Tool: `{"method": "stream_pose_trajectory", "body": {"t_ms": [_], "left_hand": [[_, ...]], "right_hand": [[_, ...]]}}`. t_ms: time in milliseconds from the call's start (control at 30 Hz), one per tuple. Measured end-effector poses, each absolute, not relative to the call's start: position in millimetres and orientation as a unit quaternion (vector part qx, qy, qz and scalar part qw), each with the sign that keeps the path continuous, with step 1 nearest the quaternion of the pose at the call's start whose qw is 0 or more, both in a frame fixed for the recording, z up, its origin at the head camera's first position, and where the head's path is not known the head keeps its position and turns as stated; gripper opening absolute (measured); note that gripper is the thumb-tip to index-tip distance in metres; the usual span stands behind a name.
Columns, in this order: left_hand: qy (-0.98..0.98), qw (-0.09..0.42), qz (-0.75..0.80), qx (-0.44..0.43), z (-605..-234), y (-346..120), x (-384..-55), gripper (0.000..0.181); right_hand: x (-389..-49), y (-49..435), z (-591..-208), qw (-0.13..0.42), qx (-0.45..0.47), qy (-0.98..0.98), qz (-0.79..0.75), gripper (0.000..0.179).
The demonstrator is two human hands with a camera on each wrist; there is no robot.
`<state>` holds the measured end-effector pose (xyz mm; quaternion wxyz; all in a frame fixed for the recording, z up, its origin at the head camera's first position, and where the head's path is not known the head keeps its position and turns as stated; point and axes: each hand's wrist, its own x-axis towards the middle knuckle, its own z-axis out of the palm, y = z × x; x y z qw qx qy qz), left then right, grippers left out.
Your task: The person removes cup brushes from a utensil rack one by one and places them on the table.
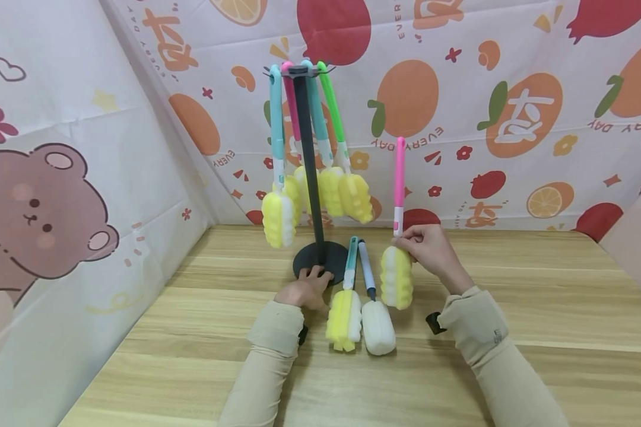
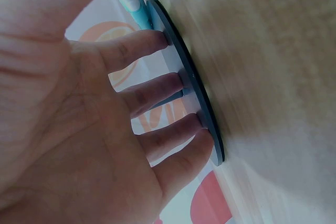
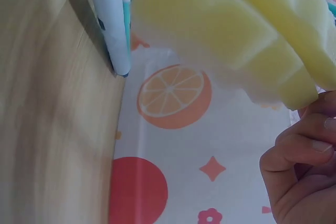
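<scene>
right hand (image 1: 430,252) pinched shut around the neck of a pink-handled brush (image 1: 399,216), sponge head (image 1: 397,277) just below the grip; low hold likely leaves the handle clear. left of it, left hand (image 1: 307,290), fingers spread, presses the base (image 1: 301,261), probably steadying the black stand (image 1: 311,160). between them, teal-handled brush (image 1: 344,317) and white-headed brush (image 1: 379,329) lie in the way. up-left, hung brushes (image 1: 279,218).

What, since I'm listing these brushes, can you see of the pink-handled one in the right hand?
The pink-handled brush has a pink handle, a white lower section with a small pink patch, and a ribbed, spongy-looking head in yellow and white. It is held nearly vertical, head down, right of the black stand. The right hand pinches it just above the head.
</scene>
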<state>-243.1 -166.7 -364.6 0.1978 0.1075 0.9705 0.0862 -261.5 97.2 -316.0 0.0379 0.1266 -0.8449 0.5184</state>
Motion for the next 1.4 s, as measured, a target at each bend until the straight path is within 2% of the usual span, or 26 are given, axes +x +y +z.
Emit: {"method": "stream_pose_trajectory", "body": {"t_ms": [600, 1000, 1400], "left_hand": [[0.97, 0.202, 0.092, 0.104, -362.0, -170.0, -241.2, 0.085], [0.969, 0.202, 0.087, 0.111, -362.6, -168.5, -242.7, 0.083], [0.969, 0.201, 0.086, 0.114, -362.7, -167.9, -242.4, 0.084]], "right_hand": [[-261.7, 100.6, -321.9, 0.008, 0.102, -0.824, 0.557, 0.022], [-261.5, 108.1, -323.5, -0.014, 0.093, -0.845, 0.527, 0.022], [-269.4, 113.5, -340.7, -0.114, 0.083, -0.853, 0.502, 0.02]]}}
